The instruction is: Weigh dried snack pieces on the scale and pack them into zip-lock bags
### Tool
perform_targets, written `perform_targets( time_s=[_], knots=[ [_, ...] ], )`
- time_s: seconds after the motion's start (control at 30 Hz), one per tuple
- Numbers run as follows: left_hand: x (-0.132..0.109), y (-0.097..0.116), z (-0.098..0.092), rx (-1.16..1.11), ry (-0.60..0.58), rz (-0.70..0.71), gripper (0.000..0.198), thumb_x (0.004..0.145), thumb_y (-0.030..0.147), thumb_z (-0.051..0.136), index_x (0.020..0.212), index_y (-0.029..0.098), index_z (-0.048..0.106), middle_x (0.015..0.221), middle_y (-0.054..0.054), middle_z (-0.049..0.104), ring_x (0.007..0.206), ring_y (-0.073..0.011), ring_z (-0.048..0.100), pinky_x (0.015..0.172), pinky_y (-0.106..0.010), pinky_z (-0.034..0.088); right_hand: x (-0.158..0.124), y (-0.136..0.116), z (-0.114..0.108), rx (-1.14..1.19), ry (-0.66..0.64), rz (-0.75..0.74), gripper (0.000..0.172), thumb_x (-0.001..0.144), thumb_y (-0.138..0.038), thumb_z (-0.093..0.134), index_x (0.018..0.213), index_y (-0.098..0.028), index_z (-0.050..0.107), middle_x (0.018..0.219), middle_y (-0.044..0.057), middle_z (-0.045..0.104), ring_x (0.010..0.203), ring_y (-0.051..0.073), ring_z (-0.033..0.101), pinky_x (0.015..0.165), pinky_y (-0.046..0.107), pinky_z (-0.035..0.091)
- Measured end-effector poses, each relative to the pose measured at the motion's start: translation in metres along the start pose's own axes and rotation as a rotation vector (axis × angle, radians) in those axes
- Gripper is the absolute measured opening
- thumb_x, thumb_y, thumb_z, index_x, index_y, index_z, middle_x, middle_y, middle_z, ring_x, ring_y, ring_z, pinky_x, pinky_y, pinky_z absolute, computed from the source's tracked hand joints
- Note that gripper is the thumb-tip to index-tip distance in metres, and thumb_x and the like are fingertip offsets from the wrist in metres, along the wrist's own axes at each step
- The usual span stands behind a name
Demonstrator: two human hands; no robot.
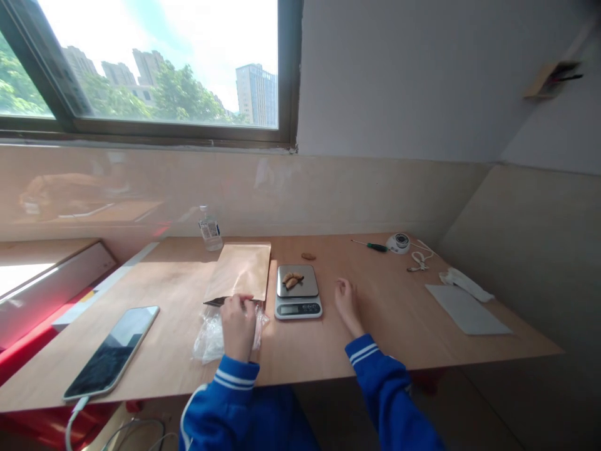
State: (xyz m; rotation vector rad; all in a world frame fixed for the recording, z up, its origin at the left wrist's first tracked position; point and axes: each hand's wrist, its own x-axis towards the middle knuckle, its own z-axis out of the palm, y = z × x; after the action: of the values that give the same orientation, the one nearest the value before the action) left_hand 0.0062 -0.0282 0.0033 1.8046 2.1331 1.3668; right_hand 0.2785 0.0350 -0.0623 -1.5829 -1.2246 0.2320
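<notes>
My left hand (pixel 238 324) lies on a clear plastic bag (pixel 210 335), its fingers curled at the open end of a brown paper pouch (pixel 240 270). Whether those fingers grip the pouch or the bag is unclear. To the right of the pouch stands a small digital scale (pixel 297 291) with a few brown pieces (pixel 292 279) on its pan. My right hand (pixel 346 304) rests on the wooden table (pixel 375 326) just right of the scale, fingers loosely out and holding nothing. Another brown piece (pixel 308 256) lies on the table behind the scale.
A phone (pixel 113 351) on a cable lies at the near left. A small clear bottle (pixel 210 229) stands at the back. At the far right lie a green-handled screwdriver (pixel 372 246), a round white device (pixel 399 242), a cord (pixel 419 260) and a grey sheet (pixel 467 308).
</notes>
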Motion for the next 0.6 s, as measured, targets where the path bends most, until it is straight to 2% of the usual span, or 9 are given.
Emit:
perform_targets(
  time_s=[0.07,0.13,0.23,0.37,0.43,0.5,0.6],
  knots=[
    [-0.007,-0.027,-0.007,0.098,0.027,-0.036,0.025,0.079,0.018,0.035,0.087,0.015,0.058,0.087,-0.011,0.059,0.090,-0.0263,0.052,0.089,-0.044,0.039,0.026,-0.002,0.013,-0.033,-0.081,-0.095,0.037,0.075,-0.019,0.041,0.106,-0.018,0.061,0.107,0.013,0.058,0.104,0.026,0.053,0.092,0.043,0.041],
    [-0.010,-0.049,-0.009,0.202,0.045,-0.052,0.032,0.079,0.019,0.033,0.098,0.010,0.058,0.095,-0.015,0.059,0.095,-0.0290,0.051,0.090,-0.046,0.038,0.053,-0.004,0.029,-0.042,-0.217,-0.201,0.045,0.076,-0.015,0.039,0.117,-0.017,0.057,0.116,0.013,0.057,0.111,0.025,0.051,0.097,0.044,0.039],
    [-0.008,-0.066,-0.006,0.273,0.033,-0.070,0.038,0.080,0.022,0.035,0.107,0.005,0.055,0.102,-0.019,0.055,0.100,-0.0308,0.050,0.090,-0.047,0.040,0.087,-0.005,0.055,-0.017,-0.319,-0.258,0.042,0.080,-0.015,0.039,0.116,-0.018,0.060,0.119,0.010,0.060,0.115,0.021,0.052,0.101,0.040,0.037],
    [-0.001,-0.068,-0.001,0.165,0.019,-0.029,0.038,0.082,0.027,0.036,0.109,0.011,0.056,0.097,-0.013,0.054,0.095,-0.0266,0.052,0.090,-0.043,0.043,0.112,0.002,0.082,0.005,-0.399,-0.274,0.035,0.085,-0.020,0.040,0.109,-0.020,0.065,0.116,0.007,0.065,0.110,0.020,0.057,0.098,0.038,0.041],
    [0.003,-0.066,0.001,0.121,0.023,0.009,0.035,0.082,0.027,0.036,0.108,0.014,0.056,0.102,-0.013,0.053,0.100,-0.0263,0.051,0.093,-0.042,0.043,0.116,0.006,0.089,0.001,-0.420,-0.277,0.032,0.085,-0.022,0.043,0.108,-0.021,0.066,0.113,0.006,0.066,0.107,0.021,0.059,0.096,0.039,0.042],
    [0.005,-0.063,0.003,0.146,0.016,0.025,0.032,0.082,0.025,0.037,0.105,0.013,0.056,0.108,-0.014,0.052,0.107,-0.0275,0.049,0.095,-0.043,0.042,0.117,0.009,0.092,-0.015,-0.422,-0.279,0.029,0.083,-0.024,0.050,0.106,-0.022,0.067,0.110,0.006,0.068,0.103,0.022,0.061,0.094,0.040,0.043],
    [0.007,-0.061,0.004,0.266,-0.078,0.065,0.026,0.081,0.016,0.035,0.091,0.011,0.059,0.097,-0.016,0.053,0.101,-0.0289,0.050,0.089,-0.045,0.043,0.114,0.012,0.093,-0.046,-0.389,-0.278,0.022,0.077,-0.029,0.060,0.095,-0.021,0.070,0.102,0.008,0.069,0.097,0.024,0.061,0.091,0.041,0.043]
  ],
)
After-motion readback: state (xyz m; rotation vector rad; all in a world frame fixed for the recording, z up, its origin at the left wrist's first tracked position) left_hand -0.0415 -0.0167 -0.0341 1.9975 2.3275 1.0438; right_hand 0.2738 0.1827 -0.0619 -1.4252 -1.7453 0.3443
